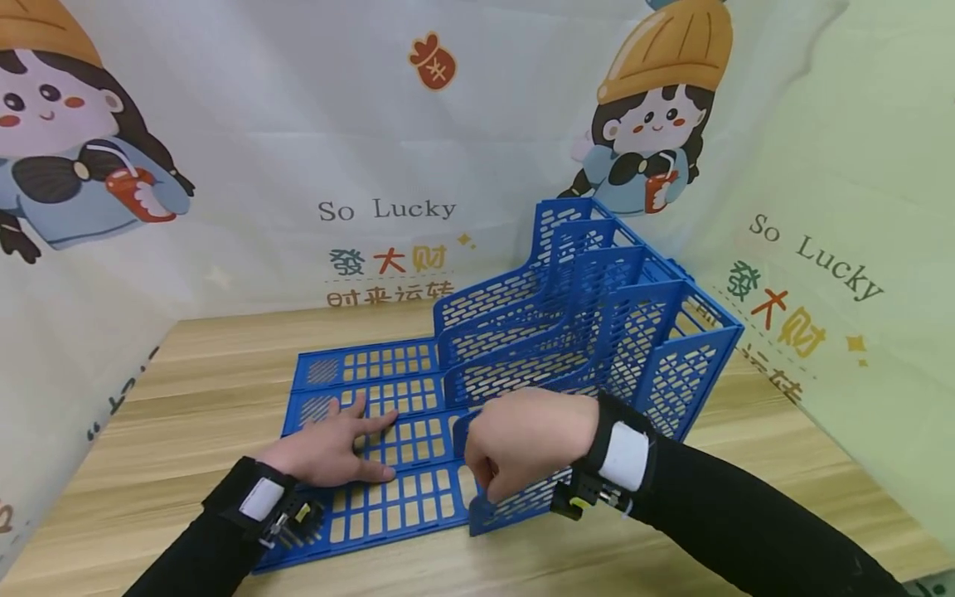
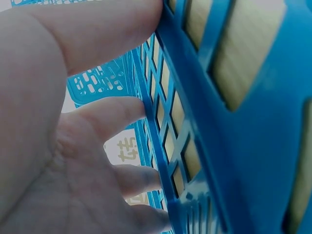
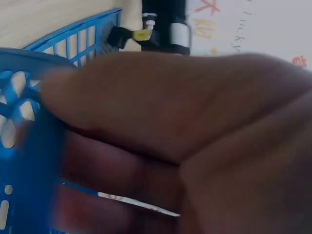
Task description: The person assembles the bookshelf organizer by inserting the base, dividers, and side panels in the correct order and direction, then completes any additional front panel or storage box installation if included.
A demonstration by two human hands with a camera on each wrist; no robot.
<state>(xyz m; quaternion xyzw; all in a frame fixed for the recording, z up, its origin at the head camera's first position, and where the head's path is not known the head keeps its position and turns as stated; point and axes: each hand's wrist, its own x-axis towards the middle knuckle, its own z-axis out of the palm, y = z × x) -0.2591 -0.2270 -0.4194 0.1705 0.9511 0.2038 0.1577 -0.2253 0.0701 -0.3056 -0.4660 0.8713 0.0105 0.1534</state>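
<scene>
A blue plastic desktop file rack [image 1: 649, 265] stands on the table, its perforated dividers upright and joined to a back frame on the right. From its left side a latticed panel in several strips [image 1: 440, 521] lies flat on the table. My left hand [image 1: 328, 448] rests on this panel with fingers spread; in the left wrist view its fingertips touch the lattice bars [image 2: 168, 122]. My right hand [image 1: 533, 435] pinches the front end of the nearest divider [image 1: 483, 521], thumb on the near side and fingers behind it. Part of that divider is hidden behind the right hand.
The wood-grain table [image 1: 216, 356] runs around the rack. A printed cloth [image 1: 261, 149] with cartoon figures and lettering hangs behind and on both sides, close to the rack's back right. Both wrists wear black straps with small cameras.
</scene>
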